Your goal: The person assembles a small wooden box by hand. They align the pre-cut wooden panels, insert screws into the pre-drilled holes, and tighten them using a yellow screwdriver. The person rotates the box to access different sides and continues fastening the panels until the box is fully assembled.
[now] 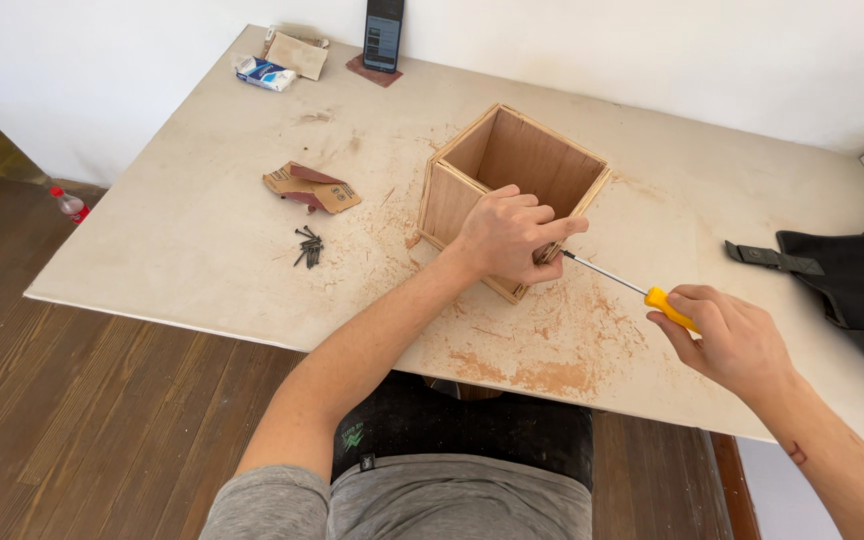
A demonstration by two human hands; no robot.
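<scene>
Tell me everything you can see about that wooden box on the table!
The open-topped square wooden box is made of thin reddish-brown panels with paler strips along the edges and corners. It stands upright on the pale, sawdust-strewn table, one corner turned toward the person, and looks empty inside. The left hand grips its near corner at the rim. The right hand holds a yellow-handled screwdriver whose metal tip points at that corner beneath the left hand's fingers.

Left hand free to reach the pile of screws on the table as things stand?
Probably yes, but not free: the left hand grips the wooden box. The screws lie to its left on bare table, nothing between.
</scene>
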